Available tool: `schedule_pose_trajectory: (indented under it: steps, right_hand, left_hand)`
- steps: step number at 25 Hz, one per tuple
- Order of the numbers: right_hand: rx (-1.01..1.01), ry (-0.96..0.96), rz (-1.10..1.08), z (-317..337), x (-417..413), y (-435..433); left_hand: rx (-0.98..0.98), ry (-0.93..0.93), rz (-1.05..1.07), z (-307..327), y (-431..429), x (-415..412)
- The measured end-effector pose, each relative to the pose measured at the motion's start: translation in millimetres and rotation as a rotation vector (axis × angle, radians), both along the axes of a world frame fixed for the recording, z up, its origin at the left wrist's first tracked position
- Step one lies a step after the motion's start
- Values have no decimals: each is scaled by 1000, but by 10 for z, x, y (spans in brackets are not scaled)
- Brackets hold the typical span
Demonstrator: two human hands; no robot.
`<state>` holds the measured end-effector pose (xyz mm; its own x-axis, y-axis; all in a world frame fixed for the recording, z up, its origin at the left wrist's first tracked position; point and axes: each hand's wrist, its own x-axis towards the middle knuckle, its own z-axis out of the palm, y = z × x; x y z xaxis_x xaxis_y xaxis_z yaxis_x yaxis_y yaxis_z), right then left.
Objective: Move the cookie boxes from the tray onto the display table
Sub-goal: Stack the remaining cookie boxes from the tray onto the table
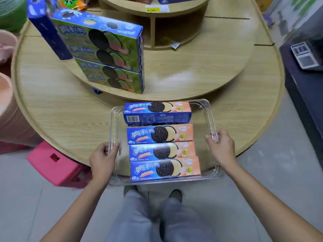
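Left hand [103, 158] and right hand [221, 145] grip the clear tray [208, 123]; the cookie boxes [161, 151] look light, stiff, best pinched along their long sides.

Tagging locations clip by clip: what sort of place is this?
Probably a small shop: a tiered wooden display table, a yellow price tag on its top tier, stacked green cookie boxes displayed.

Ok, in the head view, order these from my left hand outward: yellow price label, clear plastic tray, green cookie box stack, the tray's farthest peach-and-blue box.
1. Clear plastic tray, left hand grips its left rim.
2. Farthest peach-and-blue box, at the tray's far end.
3. Green cookie box stack, on the middle tier, ahead.
4. Yellow price label, on the upper tier edge.
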<state>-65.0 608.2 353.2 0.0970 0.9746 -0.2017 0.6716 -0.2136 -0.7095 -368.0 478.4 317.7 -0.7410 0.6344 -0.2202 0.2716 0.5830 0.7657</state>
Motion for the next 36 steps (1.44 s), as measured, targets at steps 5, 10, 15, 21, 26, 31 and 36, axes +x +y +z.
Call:
schedule_pose_trajectory:
  steps: [5,10,15,21,26,31,36]
  right_hand:
    - [14,-1,-26,82,388,219]
    - [9,0,-42,105,613,376]
    - [-6,21,-16,32,851,636]
    - [-49,64,81,-61,1122,1076]
    - [-49,41,151,-127,1241,1367]
    - [-60,14,147,-165,1275,1374]
    - [-93,0,134,-268,1321,1238]
  left_hand:
    - [29,-66,22,88,196,436]
    - [48,-103,-1,108,391,628]
    - [20,-118,38,69,499,908]
    - [-4,-83,166,28,659,1388]
    - [-26,-67,249,-59,751,1643]
    - [-49,-75,256,-54,748,1686]
    - [-87,-87,242,-137,681,1726]
